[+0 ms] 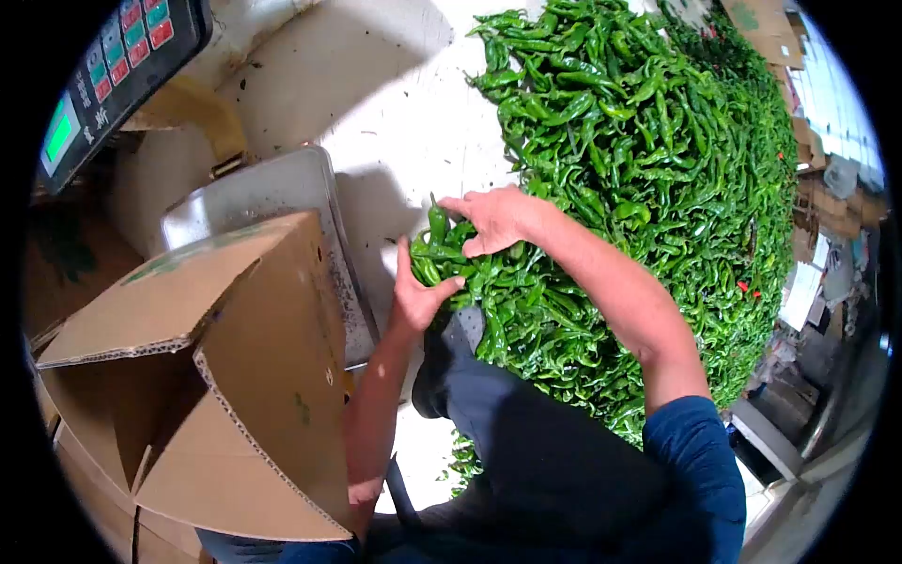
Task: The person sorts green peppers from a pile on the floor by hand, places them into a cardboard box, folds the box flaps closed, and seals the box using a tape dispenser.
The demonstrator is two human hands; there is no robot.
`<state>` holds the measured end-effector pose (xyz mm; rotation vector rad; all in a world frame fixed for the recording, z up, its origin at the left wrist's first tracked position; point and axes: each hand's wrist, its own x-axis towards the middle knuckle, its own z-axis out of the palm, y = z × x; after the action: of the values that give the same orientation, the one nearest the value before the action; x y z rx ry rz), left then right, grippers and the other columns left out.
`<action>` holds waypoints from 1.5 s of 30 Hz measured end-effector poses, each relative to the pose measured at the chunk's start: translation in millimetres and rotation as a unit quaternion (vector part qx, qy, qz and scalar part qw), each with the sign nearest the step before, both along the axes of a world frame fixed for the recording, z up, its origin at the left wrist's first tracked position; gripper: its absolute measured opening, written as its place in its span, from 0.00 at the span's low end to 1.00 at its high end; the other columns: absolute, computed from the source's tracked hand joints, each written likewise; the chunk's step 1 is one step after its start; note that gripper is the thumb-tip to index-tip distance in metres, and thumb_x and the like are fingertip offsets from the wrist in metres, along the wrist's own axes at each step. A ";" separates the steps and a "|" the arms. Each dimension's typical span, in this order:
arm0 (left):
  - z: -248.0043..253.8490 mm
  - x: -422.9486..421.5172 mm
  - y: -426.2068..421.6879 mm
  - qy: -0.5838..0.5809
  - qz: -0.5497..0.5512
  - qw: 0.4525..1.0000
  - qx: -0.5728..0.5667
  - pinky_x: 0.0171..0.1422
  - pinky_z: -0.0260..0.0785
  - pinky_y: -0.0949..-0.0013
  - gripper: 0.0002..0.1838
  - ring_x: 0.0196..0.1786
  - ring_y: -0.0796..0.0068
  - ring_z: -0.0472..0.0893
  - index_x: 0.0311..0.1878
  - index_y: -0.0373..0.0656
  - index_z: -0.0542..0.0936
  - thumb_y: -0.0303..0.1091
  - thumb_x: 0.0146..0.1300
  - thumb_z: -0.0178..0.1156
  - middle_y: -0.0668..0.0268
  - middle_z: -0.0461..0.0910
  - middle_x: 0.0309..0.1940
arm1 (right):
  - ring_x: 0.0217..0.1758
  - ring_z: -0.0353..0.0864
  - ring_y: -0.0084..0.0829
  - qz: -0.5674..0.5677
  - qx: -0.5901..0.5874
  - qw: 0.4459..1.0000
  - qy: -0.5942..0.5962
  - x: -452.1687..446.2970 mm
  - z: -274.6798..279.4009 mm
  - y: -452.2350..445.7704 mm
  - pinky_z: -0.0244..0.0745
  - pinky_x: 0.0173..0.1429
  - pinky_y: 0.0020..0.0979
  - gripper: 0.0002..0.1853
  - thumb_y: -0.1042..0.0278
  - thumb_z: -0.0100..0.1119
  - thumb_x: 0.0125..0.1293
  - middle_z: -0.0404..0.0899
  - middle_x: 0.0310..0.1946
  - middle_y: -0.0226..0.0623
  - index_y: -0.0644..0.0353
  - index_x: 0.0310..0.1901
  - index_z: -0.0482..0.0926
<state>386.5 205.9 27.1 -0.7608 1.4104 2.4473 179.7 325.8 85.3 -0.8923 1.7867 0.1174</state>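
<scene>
Closest to my camera, from where I sit at the far end of the feed, a dark-trousered leg (554, 432) crosses the bottom of the view, with a dark blue sleeve (695, 461) to its right. Over on the left looms a cardboard box (272, 367), its flaps standing open toward me; I can't see down inside it.

Just beyond the leg, the two hands meet. I see the left hand (415, 296) curled around a small bunch of green peppers (438, 246), thumb on one side and fingers on the other. My view of the right hand (505, 218) shows its forefinger stretched out and its thumb set apart from it, both up against the same bunch; whether it pinches a pepper, I cannot tell. That bunch sits between the hands, at the near left edge of a large pile of green peppers (639, 169), which spreads right and away from me, with a few red spots (742, 287) among the green.

Behind the box I make out a gray metal plate (268, 188), partly hidden by it, on a pale floor (413, 113). Above that, at upper left, hangs a keypad panel (122, 70) with a lit green display (58, 136). Farthest off, past the pile, lie cardboard pieces (766, 33).
</scene>
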 end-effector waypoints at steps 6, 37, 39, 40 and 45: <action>2.7 16.2 5.1 0.031 -0.193 0.980 -0.024 0.76 0.66 0.57 0.61 0.70 0.60 0.72 0.81 0.33 0.46 0.27 0.54 0.80 0.50 0.70 0.68 | 0.52 0.86 0.53 0.060 0.077 0.995 -0.003 36.1 40.9 18.5 0.83 0.56 0.50 0.34 0.45 0.68 0.61 0.79 0.54 0.52 0.68 0.58 0.77; 3.3 -369.0 -3.6 0.094 -0.226 0.771 -0.589 0.81 0.60 0.46 0.43 0.81 0.44 0.60 0.81 0.62 0.61 0.49 0.64 0.67 0.45 0.55 0.81 | 0.66 0.80 0.50 -0.096 -0.113 0.842 0.518 -382.3 24.6 98.5 0.73 0.73 0.49 0.37 0.39 0.65 0.64 0.81 0.63 0.51 0.54 0.69 0.76; 12.4 -370.5 3.4 0.169 -0.236 0.768 -0.572 0.78 0.66 0.53 0.39 0.77 0.45 0.67 0.80 0.58 0.64 0.43 0.65 0.66 0.45 0.58 0.79 | 0.49 0.86 0.46 -0.066 -0.198 0.855 0.475 -356.1 53.6 95.4 0.81 0.57 0.46 0.27 0.53 0.63 0.64 0.86 0.46 0.47 0.57 0.61 0.77; 9.5 -370.7 6.1 0.184 -0.217 0.777 -0.561 0.76 0.67 0.53 0.36 0.74 0.49 0.71 0.77 0.55 0.68 0.41 0.66 0.66 0.47 0.63 0.77 | 0.40 0.89 0.46 -0.061 -0.259 0.863 0.430 -334.8 75.3 88.4 0.84 0.49 0.46 0.15 0.64 0.60 0.62 0.89 0.38 0.45 0.57 0.48 0.87; 27.2 -362.1 13.8 0.144 -0.183 0.813 -0.534 0.66 0.74 0.56 0.21 0.58 0.54 0.84 0.62 0.44 0.82 0.37 0.67 0.62 0.51 0.84 0.57 | 0.41 0.89 0.49 0.030 -0.039 0.966 0.255 -170.4 116.6 102.6 0.85 0.46 0.49 0.09 0.67 0.61 0.61 0.87 0.34 0.49 0.61 0.39 0.84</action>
<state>24.3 219.8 54.3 -0.1862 2.7594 1.3449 9.3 428.4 201.9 -1.0372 2.2517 0.3425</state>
